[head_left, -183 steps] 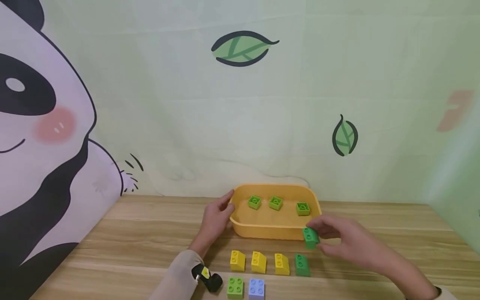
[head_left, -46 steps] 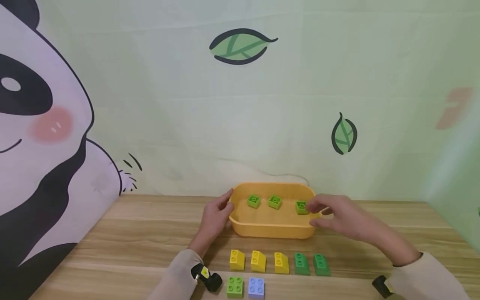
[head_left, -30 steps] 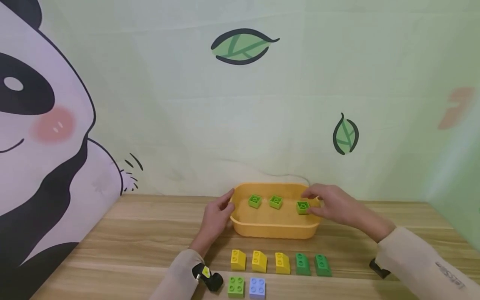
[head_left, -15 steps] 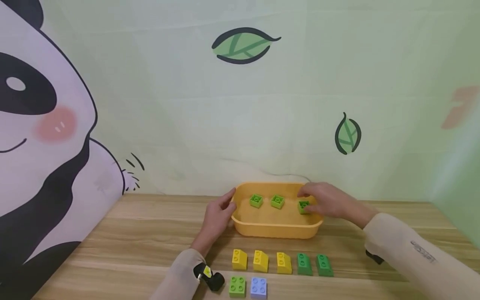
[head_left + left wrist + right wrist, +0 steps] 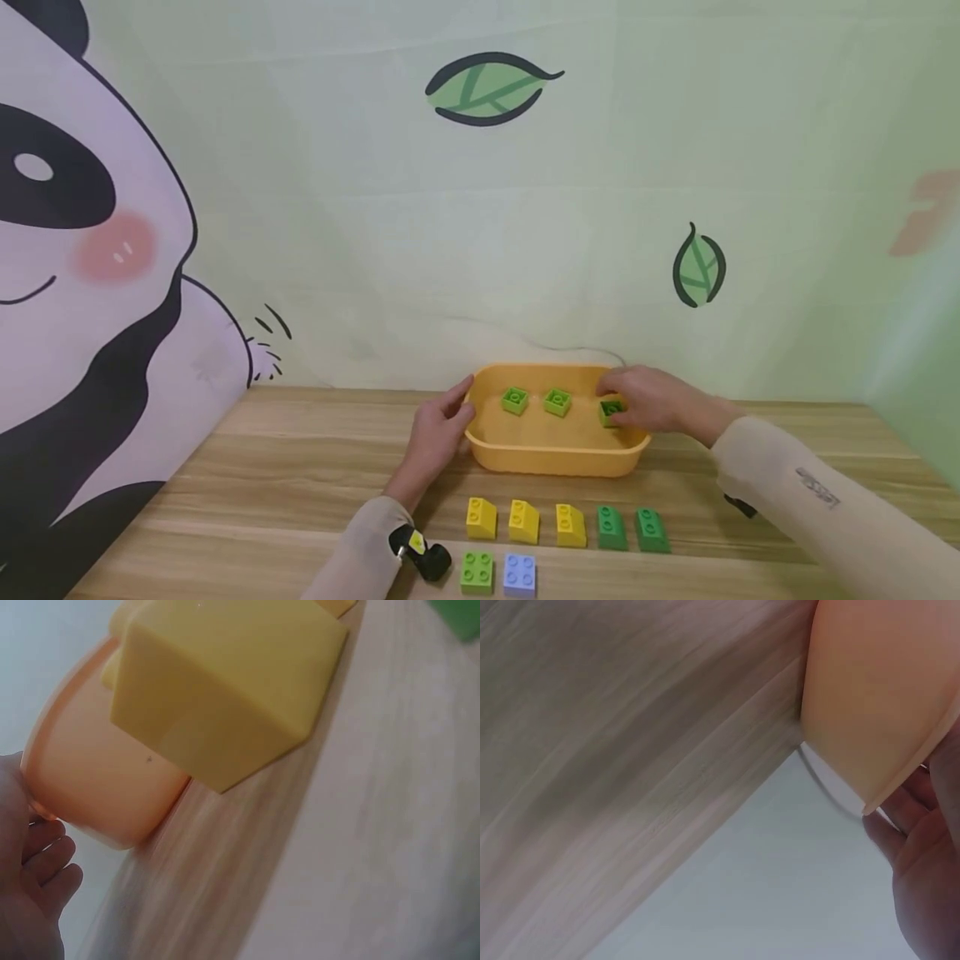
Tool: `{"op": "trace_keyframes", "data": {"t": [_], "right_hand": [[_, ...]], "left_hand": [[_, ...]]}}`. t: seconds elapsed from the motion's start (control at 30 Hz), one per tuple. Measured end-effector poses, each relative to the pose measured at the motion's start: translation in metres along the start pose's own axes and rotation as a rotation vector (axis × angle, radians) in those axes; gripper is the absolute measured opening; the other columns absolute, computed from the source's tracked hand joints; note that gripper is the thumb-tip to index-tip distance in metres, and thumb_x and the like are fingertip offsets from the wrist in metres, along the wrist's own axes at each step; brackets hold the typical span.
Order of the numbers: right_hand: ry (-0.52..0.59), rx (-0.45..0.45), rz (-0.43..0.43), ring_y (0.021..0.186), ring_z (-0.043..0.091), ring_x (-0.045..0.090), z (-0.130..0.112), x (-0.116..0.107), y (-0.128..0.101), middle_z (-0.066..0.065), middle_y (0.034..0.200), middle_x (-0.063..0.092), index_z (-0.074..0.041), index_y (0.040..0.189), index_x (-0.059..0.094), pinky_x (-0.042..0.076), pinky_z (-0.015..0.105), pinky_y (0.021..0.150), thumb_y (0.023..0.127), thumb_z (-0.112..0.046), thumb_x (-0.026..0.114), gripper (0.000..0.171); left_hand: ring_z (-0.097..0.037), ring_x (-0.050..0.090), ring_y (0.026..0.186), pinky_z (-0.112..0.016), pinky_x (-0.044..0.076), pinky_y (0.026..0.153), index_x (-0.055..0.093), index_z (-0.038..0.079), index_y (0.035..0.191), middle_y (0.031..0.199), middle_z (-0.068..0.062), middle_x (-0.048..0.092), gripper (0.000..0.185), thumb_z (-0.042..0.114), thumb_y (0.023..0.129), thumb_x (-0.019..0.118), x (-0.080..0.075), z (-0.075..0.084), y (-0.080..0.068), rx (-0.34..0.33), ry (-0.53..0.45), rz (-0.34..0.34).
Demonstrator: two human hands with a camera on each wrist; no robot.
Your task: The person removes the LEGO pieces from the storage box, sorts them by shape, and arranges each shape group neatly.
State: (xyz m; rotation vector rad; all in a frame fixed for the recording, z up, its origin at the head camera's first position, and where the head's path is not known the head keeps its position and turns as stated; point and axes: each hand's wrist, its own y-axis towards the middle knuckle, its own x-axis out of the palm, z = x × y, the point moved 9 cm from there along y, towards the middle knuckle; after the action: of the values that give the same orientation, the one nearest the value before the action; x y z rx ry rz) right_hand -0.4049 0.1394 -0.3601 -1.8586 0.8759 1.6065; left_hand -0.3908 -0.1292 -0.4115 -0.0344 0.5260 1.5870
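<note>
In the head view my left hand (image 5: 435, 429) grips the left end of a yellow-orange plastic tray (image 5: 555, 461), thumb at the rim. My right hand (image 5: 660, 404) reaches over the tray's right end and pinches a lime green toy brick (image 5: 606, 412), which lies studs down; the thumb covers part of it. Two more lime bricks, one at the left (image 5: 514, 401) and one in the middle (image 5: 557, 402), lie studs down in the tray. The right wrist view shows the tray's outer wall (image 5: 877, 690) with the fingers (image 5: 889, 840) behind its rim.
In front of the tray stands a row of three yellow sloped bricks (image 5: 523, 522) and two dark green ones (image 5: 611, 527). Nearer are a lime brick (image 5: 477, 573) and a light blue brick (image 5: 520, 575). A printed cloth wall (image 5: 360, 208) rises behind the wooden table (image 5: 300, 467).
A second dark green sloped brick has been set down at the row's right end. My right hand has moved back into the tray, onto the right lime brick. The left hand has stayed put.
</note>
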Motion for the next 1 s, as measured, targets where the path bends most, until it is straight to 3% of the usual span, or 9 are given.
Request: {"op": "trace_keyframes", "data": {"t": [0.27,0.57,0.73,1.0], "right_hand": [[0.024,0.081,-0.076,0.1,0.023,0.065,0.007,0.008,0.007,0.009,0.116,0.074,-0.001,0.121,0.073,0.056,0.05,0.101,0.092,-0.013,0.083,0.033],[0.022,0.091,-0.099,0.09,0.019,0.06,0.005,0.01,0.009,0.003,0.106,0.073,-0.003,0.116,0.075,0.058,0.046,0.096,0.091,-0.013,0.084,0.029],[0.055,0.12,-0.038,0.097,0.023,0.064,0.006,0.002,0.008,0.008,0.113,0.073,0.0,0.122,0.073,0.057,0.049,0.1,0.092,-0.012,0.082,0.034],[0.145,0.092,0.106,0.106,0.03,0.069,0.002,-0.017,0.0,0.014,0.117,0.074,0.005,0.125,0.071,0.058,0.05,0.099,0.092,-0.006,0.079,0.036]], "left_hand": [[-0.032,0.055,0.139,-0.049,0.046,0.113,0.059,0.004,0.151,0.151,-0.014,0.058,0.048,0.009,0.103,0.058,0.001,0.0,0.001,0.0,-0.006,0.001],[-0.032,0.056,0.139,-0.048,0.047,0.112,0.059,0.004,0.15,0.151,-0.013,0.058,0.048,0.009,0.102,0.058,0.001,-0.001,0.001,0.004,0.008,0.004],[-0.032,0.055,0.139,-0.048,0.046,0.113,0.06,0.004,0.15,0.151,-0.013,0.058,0.048,0.009,0.102,0.058,0.001,-0.001,0.001,0.0,-0.003,0.003],[-0.032,0.056,0.139,-0.048,0.047,0.112,0.059,0.003,0.15,0.151,-0.014,0.058,0.048,0.01,0.102,0.058,0.0,0.0,0.001,0.011,-0.001,0.004]]}}
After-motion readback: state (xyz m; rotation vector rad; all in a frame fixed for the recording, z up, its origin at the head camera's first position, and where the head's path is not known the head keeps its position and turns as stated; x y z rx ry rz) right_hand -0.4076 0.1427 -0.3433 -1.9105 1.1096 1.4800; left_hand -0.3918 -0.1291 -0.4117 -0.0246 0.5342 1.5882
